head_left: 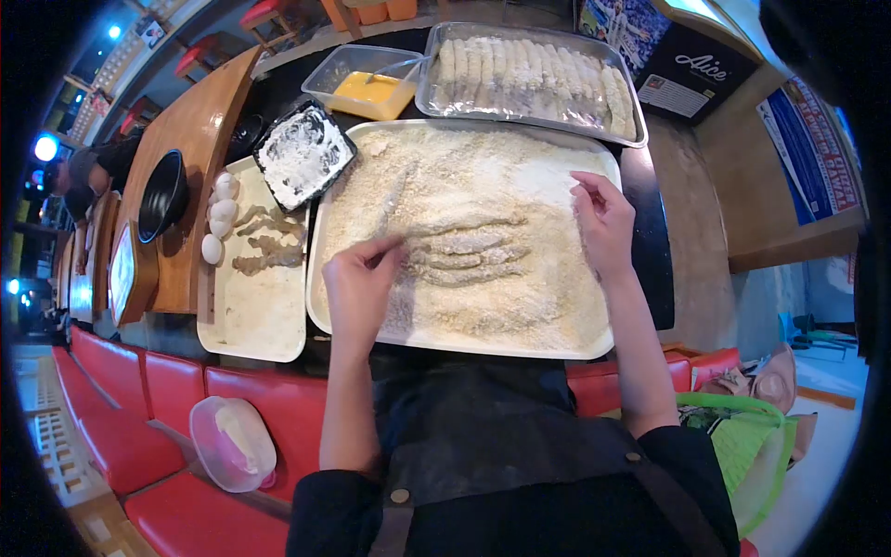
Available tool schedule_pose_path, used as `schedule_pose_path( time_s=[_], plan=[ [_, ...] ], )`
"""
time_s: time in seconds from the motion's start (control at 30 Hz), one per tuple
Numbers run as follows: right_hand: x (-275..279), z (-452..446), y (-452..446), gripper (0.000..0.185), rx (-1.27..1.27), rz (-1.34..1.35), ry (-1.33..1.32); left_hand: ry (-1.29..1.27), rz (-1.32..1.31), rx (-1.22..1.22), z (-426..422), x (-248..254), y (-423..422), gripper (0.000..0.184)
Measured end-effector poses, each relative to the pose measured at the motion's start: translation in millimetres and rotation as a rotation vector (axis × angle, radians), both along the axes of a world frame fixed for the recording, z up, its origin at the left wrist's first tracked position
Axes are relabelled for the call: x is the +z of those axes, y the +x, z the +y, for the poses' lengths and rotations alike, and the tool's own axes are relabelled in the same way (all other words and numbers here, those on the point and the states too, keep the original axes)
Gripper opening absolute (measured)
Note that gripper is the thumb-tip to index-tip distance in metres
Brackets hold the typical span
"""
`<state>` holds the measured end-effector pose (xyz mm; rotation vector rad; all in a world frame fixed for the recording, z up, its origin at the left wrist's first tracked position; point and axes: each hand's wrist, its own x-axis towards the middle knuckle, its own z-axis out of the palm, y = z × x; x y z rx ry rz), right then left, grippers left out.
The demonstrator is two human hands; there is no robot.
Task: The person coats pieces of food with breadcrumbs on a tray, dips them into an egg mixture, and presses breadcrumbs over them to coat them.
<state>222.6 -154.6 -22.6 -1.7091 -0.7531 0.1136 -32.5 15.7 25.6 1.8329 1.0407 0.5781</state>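
A large white tray (464,345) full of pale breadcrumbs lies before me. Several long crumb-coated shrimp (469,260) rest side by side in its middle. Another coated shrimp (396,197) lies slantwise above them. My left hand (360,283) is closed in a pinch at the left end of the row, its fingertips on the tail end of a coated shrimp. Over the tray's right side, my right hand (608,221) hovers with fingers bent and a little apart, holding nothing visible. Uncoated grey shrimp (269,251) lie on a narrower tray (255,325) to the left.
Behind stand a clear tray (636,130) of coated shrimp rows and a tub (320,79) of yellow egg with a spoon. A black dish (302,153) of white flour overlaps the left trays. Eggs (221,218), a black bowl (162,197) and a box (691,70) stand around.
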Motion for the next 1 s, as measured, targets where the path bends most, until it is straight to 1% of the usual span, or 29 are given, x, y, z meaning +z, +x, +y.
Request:
schedule_pose_path(
  time_s=[0.07, 0.17, 0.3, 0.4, 0.43, 0.53, 0.63, 0.7, 0.8, 0.83, 0.93, 0.97, 1.0],
  plan=[
    [-3.5, 0.5, 1.6, 0.019, 0.006, 0.014, 0.02, 0.149, 0.069, -0.05, -2.2, 12.1, 5.6, 0.017],
    [-4.0, 0.0, 2.0, 0.018, 0.0, 0.022, 0.017, 0.363, 0.066, -0.182, -1.3, 33.1, 17.3, 0.016],
    [-1.9, 1.1, 1.6, 0.018, -0.012, 0.031, 0.032, 0.323, 0.086, -0.325, -3.4, 74.8, 34.9, 0.014],
    [-4.9, 3.1, 4.0, 0.019, -0.006, 0.072, 0.058, 0.422, 0.057, -0.466, -14.4, 107.0, 50.7, 0.015],
    [-5.2, 2.8, 4.6, 0.02, -0.011, 0.063, 0.04, 0.508, 0.034, -0.509, -14.8, 113.4, 56.2, 0.015],
    [-6.3, 0.5, 6.5, 0.02, -0.012, 0.029, 0.008, 0.602, 0.018, -0.578, -13.9, 140.7, 65.9, 0.016],
    [-6.7, 1.0, 6.6, 0.021, 0.007, 0.01, 0.02, 0.651, 0.021, -0.61, -12.9, 164.7, 68.9, 0.017],
    [-5.8, 1.5, 6.2, 0.02, 0.006, 0.015, 0.017, 0.656, 0.007, -0.636, -6.7, 171.1, 72.0, 0.018],
    [-8.6, 0.6, 8.1, 0.02, 0.018, -0.008, 0.014, 0.716, 0.06, -0.655, 5.4, 186.3, 75.4, 0.019],
    [-8.7, 1.2, 8.8, 0.02, 0.021, -0.02, 0.013, 0.741, 0.128, -0.611, 8.3, 194.9, 76.6, 0.019],
    [-11.2, 1.2, 9.6, 0.021, 0.016, -0.018, 0.02, 0.66, 0.124, -0.615, 31.2, 213.7, 81.6, 0.02],
    [-13.1, 1.0, 10.0, 0.02, 0.02, -0.001, 0.024, 0.7, 0.095, -0.649, 44.2, 218.9, 84.0, 0.019],
    [-12.0, 1.3, 9.3, 0.02, 0.025, 0.006, 0.033, 0.617, 0.012, -0.65, 52.0, 225.9, 83.9, 0.02]
  ],
)
